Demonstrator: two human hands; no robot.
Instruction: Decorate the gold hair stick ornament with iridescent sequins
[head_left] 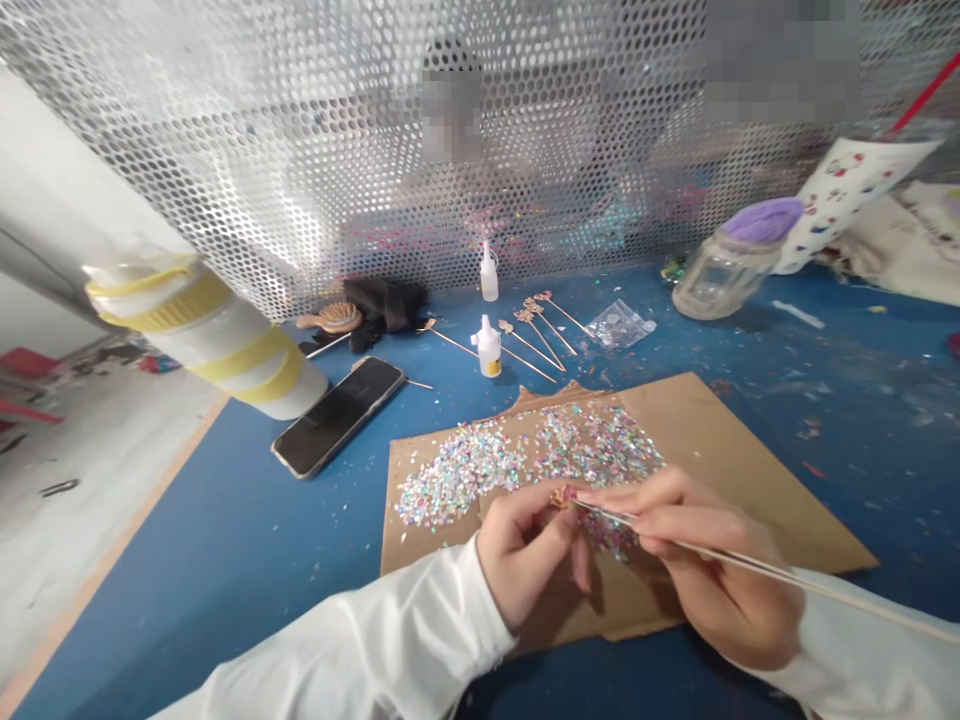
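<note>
My left hand [529, 550] is closed, pinching a small gold and pink ornament [562, 495] between thumb and fingers. My right hand [712, 560] grips a long thin stick [750, 566] that slants down to the right past the wrist. Its tip meets the ornament; whether the two are joined I cannot tell. Both hands are over a cardboard sheet [694, 430], just in front of two patches of shiny sequins [457, 470]. Behind the sheet lie several thin sticks with small ornaments [544, 330] at their ends.
Two small white glue bottles [489, 350] stand behind the cardboard. Left are a phone [341, 415], a white and yellow tumbler [225, 340] and a hairbrush [337, 318]. Rightward are a plastic bag [621, 325], a jar [724, 275] and a patterned cup [855, 195]. A perforated metal screen [300, 150] closes the back.
</note>
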